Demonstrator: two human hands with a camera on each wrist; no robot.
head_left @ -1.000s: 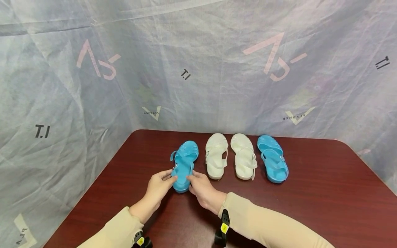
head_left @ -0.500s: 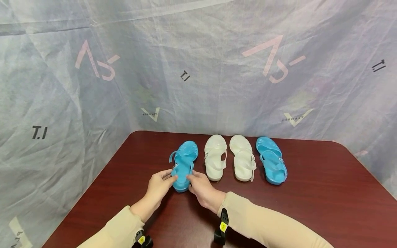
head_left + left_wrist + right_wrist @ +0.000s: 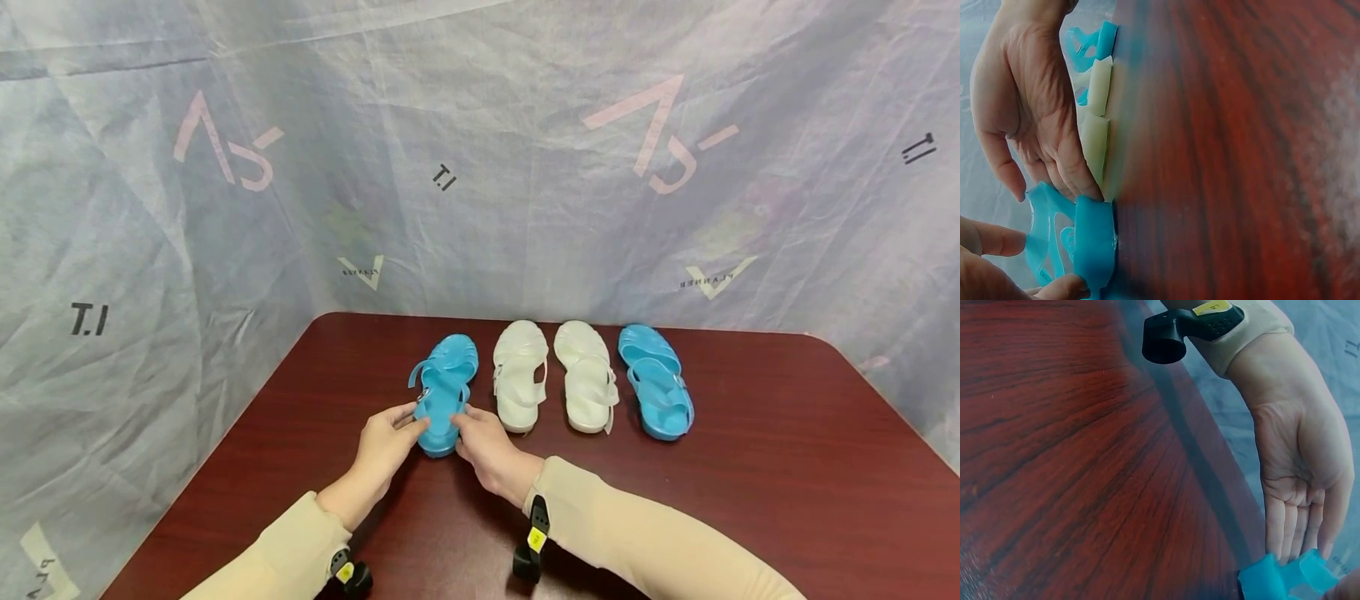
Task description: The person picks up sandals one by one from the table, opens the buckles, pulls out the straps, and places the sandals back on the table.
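A blue jelly sandal (image 3: 444, 392) lies on the left part of the table, toe pointing away from me. My left hand (image 3: 380, 452) grips its heel end from the left, thumb over the edge. On the other side, my right hand (image 3: 491, 452) holds the same heel end, thumb also on top. In the left wrist view the heel of this sandal (image 3: 1092, 240) stands on the tabletop between both hands. Right of it, a white sandal (image 3: 517, 400) and a second white sandal (image 3: 588, 396) lie side by side, then another blue sandal (image 3: 663, 408), slightly angled.
The dark red wooden table (image 3: 750, 467) reaches back to a grey printed cloth (image 3: 525, 167), which also hangs along the left side. A black wrist camera (image 3: 527, 560) sits on my right sleeve, and another wrist camera (image 3: 356, 577) on the left.
Both hands keep their hold on the blue sandal, which stays in the same place among the others. Only the head view shifts slightly.
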